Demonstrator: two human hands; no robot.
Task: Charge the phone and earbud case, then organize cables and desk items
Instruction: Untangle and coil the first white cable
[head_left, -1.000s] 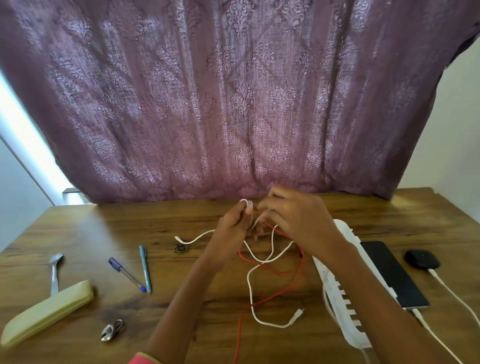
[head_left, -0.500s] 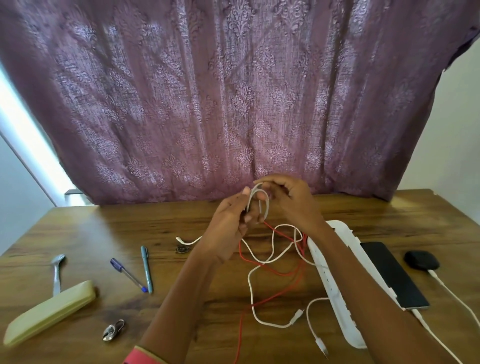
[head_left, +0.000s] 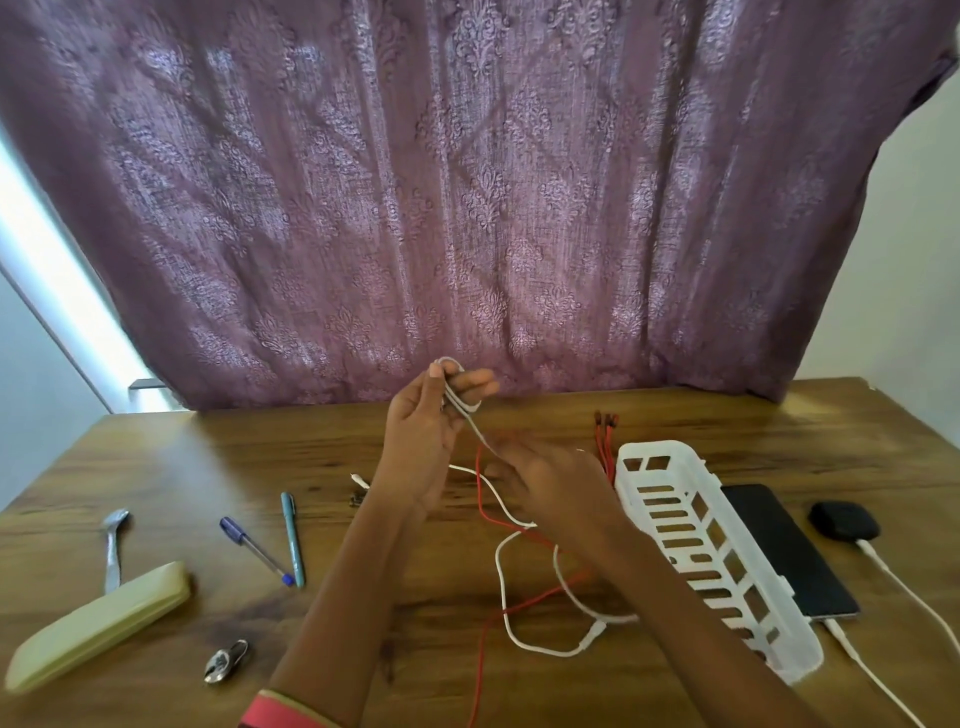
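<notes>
My left hand (head_left: 426, 436) is raised above the wooden desk (head_left: 156, 457) and holds a few loops of white cable (head_left: 456, 397) wound round its fingers. A strand runs down from the loops to my right hand (head_left: 553, 486), which holds it low over the desk. The rest of that white cable (head_left: 501, 571) lies loose, tangled with a red cable (head_left: 482, 654). The black phone (head_left: 784, 551) lies to the right with a white charging cable (head_left: 852, 649) plugged in. The black earbud case (head_left: 844, 522) beside it has its own white cable (head_left: 909, 590) attached.
A white slotted basket (head_left: 701, 551) lies between my right arm and the phone. On the left are two pens (head_left: 292, 540), a spoon (head_left: 113, 545), a pale yellow case (head_left: 98, 623) and a small padlock (head_left: 226, 661). A purple curtain (head_left: 467, 182) hangs behind the desk.
My right hand has dropped away from the loops, down and to the right along the white strand. My left hand stays raised, keeping the loops.
</notes>
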